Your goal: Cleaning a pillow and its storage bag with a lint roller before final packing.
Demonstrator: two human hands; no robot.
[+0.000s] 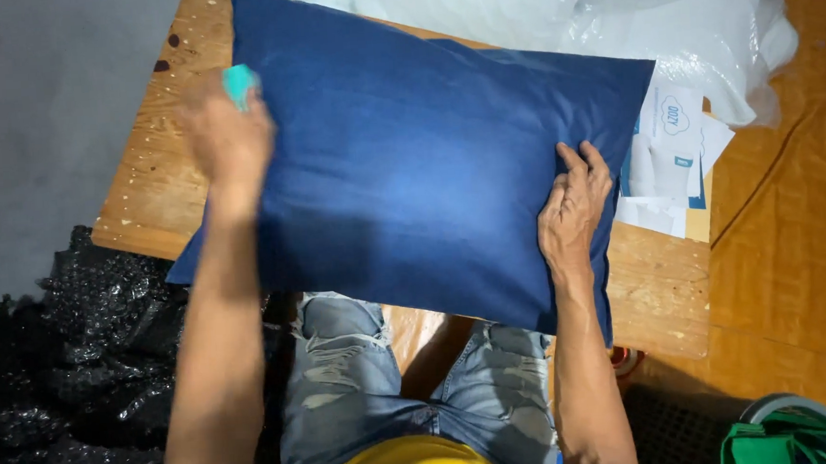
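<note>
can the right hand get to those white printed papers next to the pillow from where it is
Probably yes. The right hand rests flat on the blue pillow's right edge, and the white printed papers lie just beyond that edge on the wooden table, uncovered on the near side. Nothing stands between them.

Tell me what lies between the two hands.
In the head view, only the blue pillow's smooth face spans from left hand to right hand.

Bare surface (160, 170) open at left; blocked behind by plastic-wrapped pillows (666, 30), at right by paper sheets (668, 153).
</note>
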